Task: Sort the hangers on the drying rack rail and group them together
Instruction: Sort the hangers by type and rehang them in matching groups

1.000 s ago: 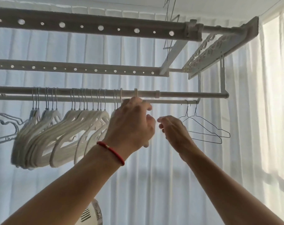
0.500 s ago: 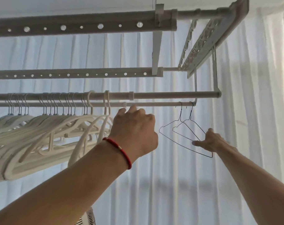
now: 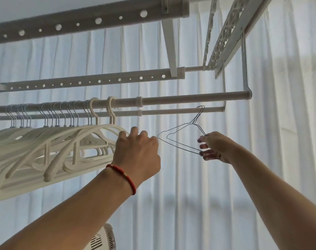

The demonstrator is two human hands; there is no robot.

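Several white plastic hangers point(image 3: 50, 141) hang bunched on the left part of the thick rail point(image 3: 180, 101). Two thin dark wire hangers point(image 3: 182, 136) hook over the thinner rail point(image 3: 171, 111) behind it, further right. My right hand point(image 3: 212, 147) grips the right end of the wire hangers, fingers curled round the wires. My left hand point(image 3: 137, 152), with a red cord at the wrist, reaches up with curled fingers against the right tip of the nearest white hanger; its palm side is hidden.
Two perforated rack bars point(image 3: 92, 82) run overhead, and a lattice end frame point(image 3: 225, 33) stands at the upper right. White curtains point(image 3: 289, 123) fill the background. A white fan top point(image 3: 103, 239) shows at the bottom centre.
My right hand went from a touch on the wire hangers to a grip on them and swung them left. My left hand dropped from the rail to the white hangers' tips.
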